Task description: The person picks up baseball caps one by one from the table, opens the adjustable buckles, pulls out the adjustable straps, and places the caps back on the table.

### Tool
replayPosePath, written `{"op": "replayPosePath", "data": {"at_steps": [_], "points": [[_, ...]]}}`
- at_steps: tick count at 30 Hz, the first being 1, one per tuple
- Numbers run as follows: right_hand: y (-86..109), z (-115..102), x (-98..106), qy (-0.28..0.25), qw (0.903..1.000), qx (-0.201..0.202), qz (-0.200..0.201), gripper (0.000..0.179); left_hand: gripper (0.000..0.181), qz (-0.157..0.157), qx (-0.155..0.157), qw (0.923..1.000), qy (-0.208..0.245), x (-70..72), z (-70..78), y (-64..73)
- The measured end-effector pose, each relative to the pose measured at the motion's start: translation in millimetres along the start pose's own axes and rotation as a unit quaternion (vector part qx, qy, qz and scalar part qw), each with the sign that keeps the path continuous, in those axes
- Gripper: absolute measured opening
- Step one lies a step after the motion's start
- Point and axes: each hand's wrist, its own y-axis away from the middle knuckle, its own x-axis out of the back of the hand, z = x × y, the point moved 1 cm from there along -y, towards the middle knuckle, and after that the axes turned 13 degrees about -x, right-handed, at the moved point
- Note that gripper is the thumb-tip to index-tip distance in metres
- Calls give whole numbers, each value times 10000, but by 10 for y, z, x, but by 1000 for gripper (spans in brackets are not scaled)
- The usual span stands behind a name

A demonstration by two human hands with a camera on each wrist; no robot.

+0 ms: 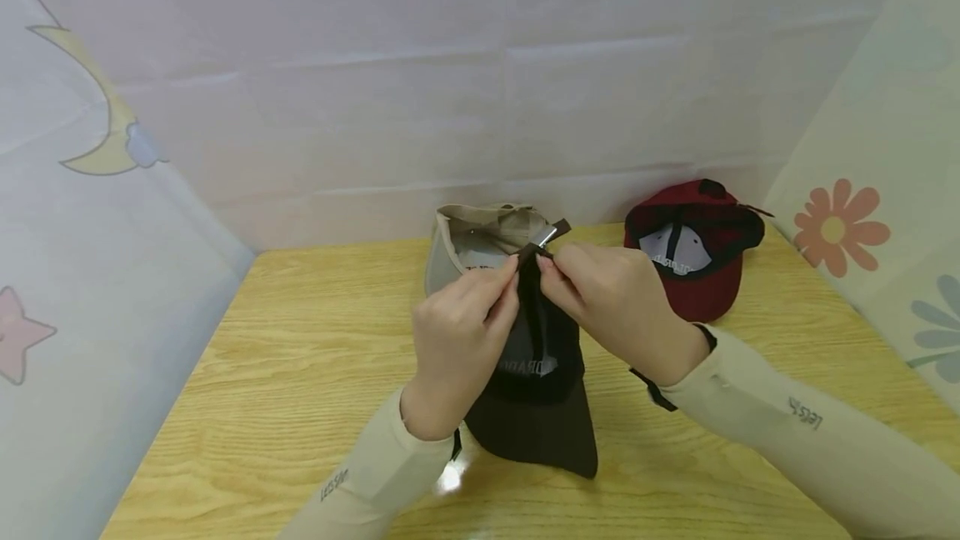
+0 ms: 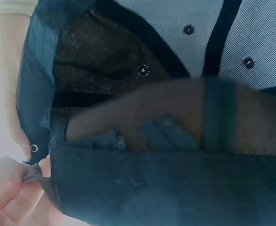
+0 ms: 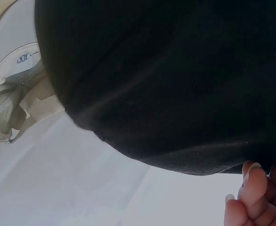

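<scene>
Between both hands a black cap hangs upright, its brim toward me and its inside showing light panels with lettering. The left hand pinches one side of the cap's back strap with thumb and fingers. Close by, the right hand pinches the strap's other side, beside a silver buckle. A dark strap end sticks out past the buckle. In the left wrist view the cap's dark inner band fills the lower part. The right wrist view shows the outside of the crown, with fingertips at its edge.
A beige cap lies inside-up behind the black one, partly hidden by it and the hands. At the back right stands a dark red cap, its opening toward me. Printed cloth walls enclose the wooden table.
</scene>
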Motion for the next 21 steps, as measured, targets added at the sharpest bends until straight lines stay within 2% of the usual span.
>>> {"op": "replayPosePath", "data": {"at_steps": [6, 12, 21], "points": [[-13, 1, 19, 5, 10000, 13, 16, 43, 15, 9, 146, 9997, 186, 13, 5, 16], [-11, -3, 19, 42, 10000, 39, -44, 42, 20, -11, 307, 9994, 185, 21, -4, 9], [-2, -12, 8, 53, 10000, 25, 28, 42, 15, 4, 139, 9999, 20, 16, -7, 4]]}}
